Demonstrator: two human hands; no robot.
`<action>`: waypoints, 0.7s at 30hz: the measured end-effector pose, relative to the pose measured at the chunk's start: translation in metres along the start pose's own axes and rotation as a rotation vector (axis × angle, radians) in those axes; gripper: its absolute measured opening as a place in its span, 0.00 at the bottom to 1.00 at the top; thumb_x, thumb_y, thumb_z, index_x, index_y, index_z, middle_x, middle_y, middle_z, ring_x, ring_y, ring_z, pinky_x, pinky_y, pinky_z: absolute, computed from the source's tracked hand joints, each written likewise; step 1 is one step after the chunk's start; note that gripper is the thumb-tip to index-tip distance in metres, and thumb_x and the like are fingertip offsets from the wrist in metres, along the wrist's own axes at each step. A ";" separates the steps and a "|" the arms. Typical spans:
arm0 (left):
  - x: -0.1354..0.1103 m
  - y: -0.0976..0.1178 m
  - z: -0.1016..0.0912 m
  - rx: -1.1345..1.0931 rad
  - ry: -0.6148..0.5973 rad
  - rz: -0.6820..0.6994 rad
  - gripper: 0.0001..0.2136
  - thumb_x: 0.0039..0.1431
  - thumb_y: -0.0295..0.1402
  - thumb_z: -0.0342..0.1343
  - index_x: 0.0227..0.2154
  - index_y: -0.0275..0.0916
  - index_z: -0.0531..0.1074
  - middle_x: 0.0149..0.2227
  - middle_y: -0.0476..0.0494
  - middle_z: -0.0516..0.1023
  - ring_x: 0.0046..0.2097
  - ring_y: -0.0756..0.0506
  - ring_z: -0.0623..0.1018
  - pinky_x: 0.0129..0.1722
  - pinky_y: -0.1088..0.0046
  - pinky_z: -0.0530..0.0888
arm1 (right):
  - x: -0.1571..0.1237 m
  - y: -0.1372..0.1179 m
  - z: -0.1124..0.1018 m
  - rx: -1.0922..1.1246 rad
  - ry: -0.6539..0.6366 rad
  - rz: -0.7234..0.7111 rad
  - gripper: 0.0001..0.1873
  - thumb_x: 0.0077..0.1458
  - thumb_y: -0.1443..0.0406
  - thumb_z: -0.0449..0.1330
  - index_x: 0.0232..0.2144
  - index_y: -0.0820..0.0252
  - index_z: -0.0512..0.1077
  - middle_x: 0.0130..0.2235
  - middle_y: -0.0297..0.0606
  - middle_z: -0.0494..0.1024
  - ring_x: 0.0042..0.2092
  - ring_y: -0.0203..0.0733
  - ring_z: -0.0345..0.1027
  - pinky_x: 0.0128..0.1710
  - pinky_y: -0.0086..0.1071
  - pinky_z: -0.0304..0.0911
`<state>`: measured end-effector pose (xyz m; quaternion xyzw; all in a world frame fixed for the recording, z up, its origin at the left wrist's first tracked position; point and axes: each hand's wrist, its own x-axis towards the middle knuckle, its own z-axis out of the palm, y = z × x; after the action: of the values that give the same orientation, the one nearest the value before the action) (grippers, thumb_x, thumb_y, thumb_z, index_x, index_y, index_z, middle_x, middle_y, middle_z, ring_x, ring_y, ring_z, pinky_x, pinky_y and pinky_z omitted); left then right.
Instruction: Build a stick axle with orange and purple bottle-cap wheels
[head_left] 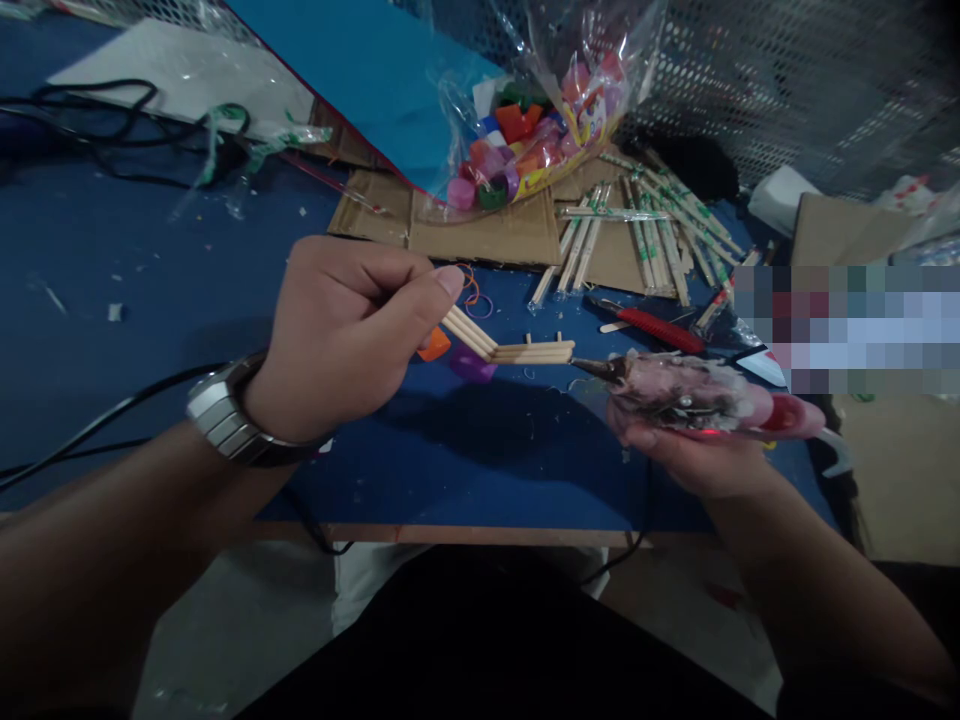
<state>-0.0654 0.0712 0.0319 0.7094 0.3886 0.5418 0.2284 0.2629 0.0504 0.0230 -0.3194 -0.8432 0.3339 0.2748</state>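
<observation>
Between the thumb and fingers of my left hand (360, 325) is one end of a bent piece made of thin wooden sticks (532, 353) laid side by side. Its far part lies level, with two short stubs on its upper side. My right hand (682, 455) is wrapped round a pink hot glue gun (690, 395), its body coated in dried glue and a small red light glowing. The gun's dark nozzle is at the right tip of the sticks; whether it touches I cannot tell. Below the sticks lie an orange bit (434, 345) and a purple bit (472, 365).
Wrapped chopsticks (652, 235) lie on cardboard (480, 228) at the back, near a clear bag of colourful caps (517, 150). A red-handled cutter (660, 328) rests behind the glue gun. Black cables (112, 110) run over the blue table (112, 240) at left.
</observation>
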 end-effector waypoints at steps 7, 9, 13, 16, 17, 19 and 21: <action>0.001 -0.001 0.000 -0.011 0.006 0.004 0.24 0.67 0.26 0.60 0.14 0.37 0.63 0.14 0.57 0.54 0.18 0.58 0.59 0.19 0.82 0.59 | -0.001 0.000 -0.001 0.034 -0.010 0.028 0.10 0.69 0.60 0.69 0.52 0.45 0.84 0.52 0.40 0.90 0.62 0.57 0.84 0.63 0.52 0.82; 0.002 -0.001 0.001 -0.020 0.012 0.006 0.24 0.66 0.25 0.60 0.13 0.37 0.64 0.14 0.57 0.55 0.18 0.58 0.59 0.20 0.81 0.61 | -0.002 -0.001 0.000 0.056 -0.007 0.035 0.11 0.68 0.59 0.70 0.52 0.46 0.84 0.53 0.41 0.89 0.64 0.59 0.82 0.63 0.52 0.82; 0.002 0.000 0.001 -0.014 0.022 -0.025 0.24 0.66 0.25 0.61 0.13 0.38 0.66 0.13 0.56 0.55 0.18 0.57 0.59 0.19 0.80 0.58 | -0.001 -0.001 0.000 0.051 -0.006 0.037 0.12 0.68 0.60 0.70 0.53 0.44 0.84 0.54 0.41 0.89 0.65 0.59 0.82 0.64 0.53 0.81; 0.002 0.001 0.001 -0.016 0.027 -0.030 0.24 0.65 0.25 0.61 0.13 0.37 0.65 0.14 0.56 0.55 0.18 0.58 0.59 0.19 0.80 0.57 | 0.000 -0.001 -0.001 0.038 -0.023 0.034 0.09 0.67 0.60 0.70 0.49 0.46 0.85 0.52 0.41 0.90 0.63 0.58 0.82 0.66 0.53 0.79; 0.002 0.001 0.001 -0.015 0.024 -0.033 0.24 0.65 0.25 0.62 0.13 0.37 0.65 0.14 0.56 0.55 0.18 0.58 0.59 0.19 0.80 0.57 | 0.000 -0.001 -0.001 0.046 -0.022 0.036 0.08 0.67 0.60 0.70 0.49 0.47 0.85 0.52 0.42 0.90 0.64 0.58 0.82 0.68 0.53 0.78; 0.002 0.001 0.001 -0.013 0.014 -0.030 0.24 0.66 0.25 0.62 0.13 0.37 0.66 0.14 0.56 0.56 0.18 0.57 0.60 0.19 0.79 0.57 | 0.000 0.000 -0.001 0.069 -0.009 0.043 0.08 0.67 0.61 0.70 0.48 0.48 0.84 0.52 0.42 0.90 0.66 0.59 0.80 0.69 0.53 0.76; 0.002 0.001 0.000 -0.008 0.007 -0.020 0.24 0.66 0.25 0.61 0.13 0.38 0.67 0.14 0.56 0.57 0.18 0.57 0.60 0.19 0.79 0.58 | -0.001 0.001 0.000 0.085 0.008 0.035 0.09 0.66 0.62 0.71 0.48 0.49 0.83 0.51 0.43 0.90 0.65 0.59 0.81 0.68 0.53 0.77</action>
<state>-0.0647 0.0721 0.0333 0.7028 0.3942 0.5435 0.2353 0.2636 0.0504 0.0224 -0.3237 -0.8214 0.3728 0.2856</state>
